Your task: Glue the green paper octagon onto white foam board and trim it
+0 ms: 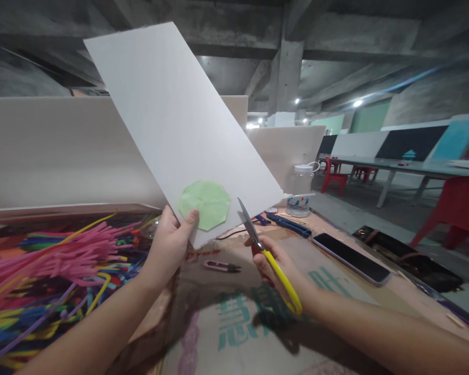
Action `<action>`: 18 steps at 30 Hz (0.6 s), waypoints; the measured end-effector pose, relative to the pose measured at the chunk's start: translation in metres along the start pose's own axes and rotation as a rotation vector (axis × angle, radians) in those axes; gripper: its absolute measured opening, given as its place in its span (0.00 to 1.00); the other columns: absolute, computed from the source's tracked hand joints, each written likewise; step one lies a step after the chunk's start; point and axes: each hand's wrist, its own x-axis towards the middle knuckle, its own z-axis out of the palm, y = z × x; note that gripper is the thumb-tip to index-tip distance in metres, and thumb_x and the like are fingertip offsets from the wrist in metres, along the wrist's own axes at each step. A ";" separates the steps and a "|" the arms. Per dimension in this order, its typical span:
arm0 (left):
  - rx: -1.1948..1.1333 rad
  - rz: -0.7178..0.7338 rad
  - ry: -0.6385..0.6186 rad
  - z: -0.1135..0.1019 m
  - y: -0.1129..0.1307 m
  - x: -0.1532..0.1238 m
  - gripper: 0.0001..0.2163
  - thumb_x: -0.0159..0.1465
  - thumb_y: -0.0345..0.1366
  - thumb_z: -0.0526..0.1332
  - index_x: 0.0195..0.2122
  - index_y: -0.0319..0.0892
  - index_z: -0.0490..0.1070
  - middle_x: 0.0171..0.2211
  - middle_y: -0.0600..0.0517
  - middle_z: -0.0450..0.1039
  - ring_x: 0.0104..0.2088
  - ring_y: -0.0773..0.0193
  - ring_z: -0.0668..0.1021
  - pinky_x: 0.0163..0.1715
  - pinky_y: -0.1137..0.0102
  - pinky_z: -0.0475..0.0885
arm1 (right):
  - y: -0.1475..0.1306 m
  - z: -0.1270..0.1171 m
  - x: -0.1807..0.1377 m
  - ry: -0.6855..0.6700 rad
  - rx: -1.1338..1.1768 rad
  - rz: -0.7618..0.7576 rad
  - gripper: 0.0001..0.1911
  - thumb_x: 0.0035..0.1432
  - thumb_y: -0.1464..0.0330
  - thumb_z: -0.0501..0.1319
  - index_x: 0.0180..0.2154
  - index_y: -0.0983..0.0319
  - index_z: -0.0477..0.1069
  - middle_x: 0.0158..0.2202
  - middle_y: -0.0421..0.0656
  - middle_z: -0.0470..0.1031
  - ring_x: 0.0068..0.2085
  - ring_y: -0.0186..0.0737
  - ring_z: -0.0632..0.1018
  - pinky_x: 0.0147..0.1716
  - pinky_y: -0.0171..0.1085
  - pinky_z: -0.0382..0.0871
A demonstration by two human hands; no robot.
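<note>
My left hand (pixel 174 234) grips a large white sheet of card (pixel 183 125) by its lower edge, holding it up at a slant. Under my left thumb, a green many-sided paper piece (pixel 209 200) lies flat against the card. My right hand (pixel 275 260) is closed around yellow-handled scissors (pixel 271 260), whose blades point up in front of the card's lower right part. Whether the blades touch the card, I cannot tell. Below the card, small thread snips (pixel 222 266) rest on the brown cardboard (pixel 234 297) with green printed characters.
Colourful pipe cleaners (pixel 70 255) heap up on the left. To the right are a blue utility knife (pixel 289 225), a clear bottle (pixel 299 190), a phone (pixel 352 258) and a black case (pixel 406 260). A pale partition (pixel 54 151) stands behind; red chairs (pixel 445 208) are farther off.
</note>
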 end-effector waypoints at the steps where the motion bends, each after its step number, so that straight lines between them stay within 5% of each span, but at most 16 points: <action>1: 0.002 0.001 -0.001 0.000 0.000 0.000 0.26 0.64 0.47 0.69 0.59 0.42 0.67 0.57 0.42 0.76 0.59 0.48 0.77 0.60 0.54 0.72 | 0.000 0.000 0.000 0.006 0.007 0.003 0.25 0.55 0.46 0.66 0.44 0.56 0.68 0.26 0.33 0.56 0.21 0.29 0.59 0.17 0.32 0.53; 12: 0.034 -0.005 0.017 0.000 0.002 0.001 0.27 0.62 0.49 0.70 0.56 0.41 0.67 0.57 0.42 0.76 0.59 0.48 0.77 0.60 0.54 0.71 | 0.000 0.004 0.002 -0.017 0.099 0.043 0.32 0.51 0.47 0.70 0.48 0.59 0.65 0.20 0.26 0.52 0.16 0.25 0.52 0.13 0.30 0.46; 18: 0.087 -0.051 -0.011 -0.003 0.007 0.004 0.29 0.58 0.52 0.71 0.53 0.41 0.67 0.54 0.42 0.77 0.55 0.47 0.79 0.55 0.55 0.75 | 0.008 0.005 -0.002 -0.078 0.086 -0.041 0.32 0.56 0.39 0.62 0.47 0.57 0.64 0.24 0.29 0.55 0.19 0.27 0.56 0.17 0.31 0.50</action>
